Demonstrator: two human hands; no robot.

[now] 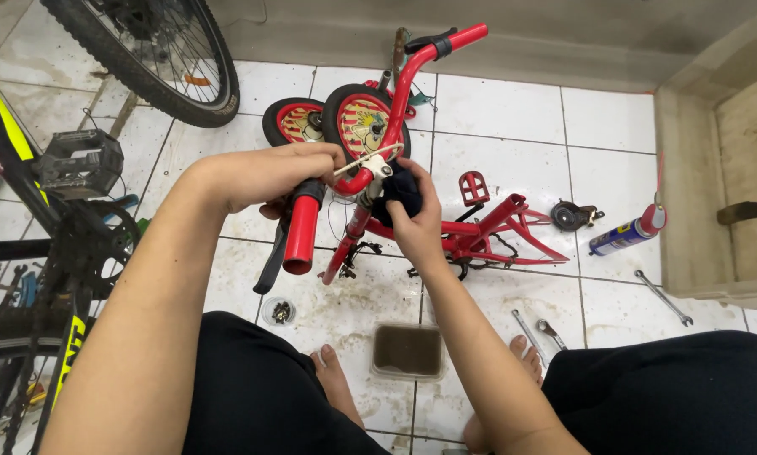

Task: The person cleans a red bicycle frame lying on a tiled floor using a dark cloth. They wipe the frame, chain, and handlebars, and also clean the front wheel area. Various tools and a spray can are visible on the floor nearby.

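A small red children's bicycle [479, 232] lies on the white tiled floor in front of me. My left hand [281, 173] grips the near end of its red handlebar [301, 232], just above the red grip and black brake lever. My right hand [412, 215] presses a dark cloth [399, 192] against the handlebar stem. The far grip of the handlebar [462, 35] points up and away. Two small wheels with yellow and red discs [357, 122] sit behind the bar.
A large black bicycle with pedal [79, 160] and wheel [155, 55] stands at the left. A spray can [627, 236], wrenches [663, 297], a small black wheel [570, 216], a brown-filled tub [407, 350], a small dish of parts [279, 312] and my bare feet lie around.
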